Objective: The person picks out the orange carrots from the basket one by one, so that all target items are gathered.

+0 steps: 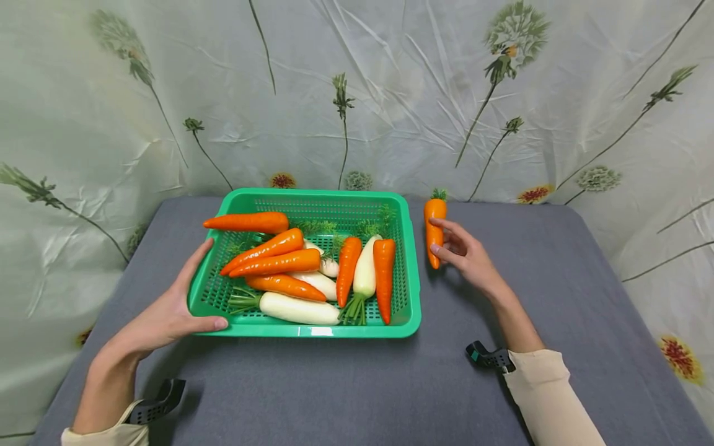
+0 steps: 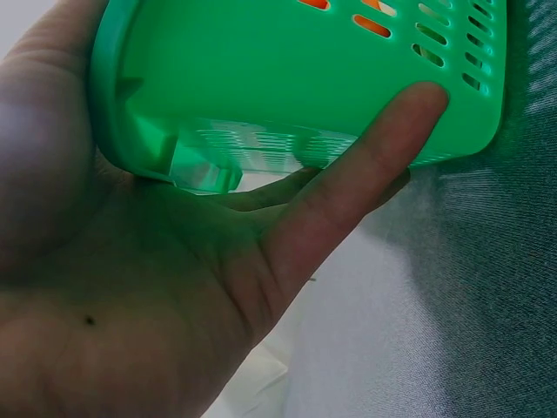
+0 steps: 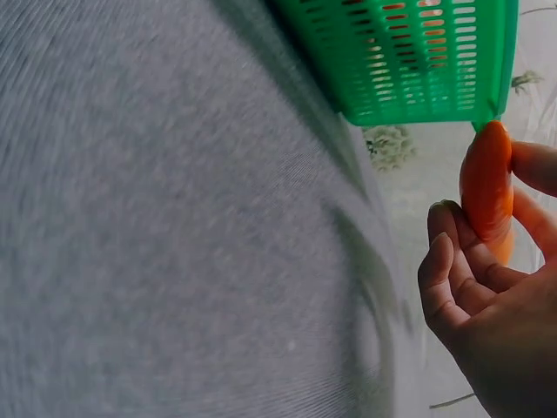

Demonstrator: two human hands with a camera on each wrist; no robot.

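Note:
A green plastic basket (image 1: 409, 272) holds several orange carrots (image 1: 273, 265) and white radishes (image 1: 301, 308) with green leaf stubs. At its near left corner, my left hand (image 1: 167, 303) is spread against it, the thumb lying on the front rim and the fingers along the left side. In the left wrist view, the straight little finger (image 2: 365, 161) presses the perforated wall. To the right of the basket, my right hand (image 1: 468, 257) pinches another carrot (image 1: 435, 226) between thumb and fingertips, its leafy end pointing away from me. The right wrist view shows this carrot (image 3: 489, 183) beside the basket's corner.
Grey cloth (image 1: 357, 390) covers the table under the basket. Behind it hangs a pale curtain (image 1: 390, 124) printed with flowers, reaching down to the table's back edge. Black wrist straps (image 1: 158, 402) sit on both arms.

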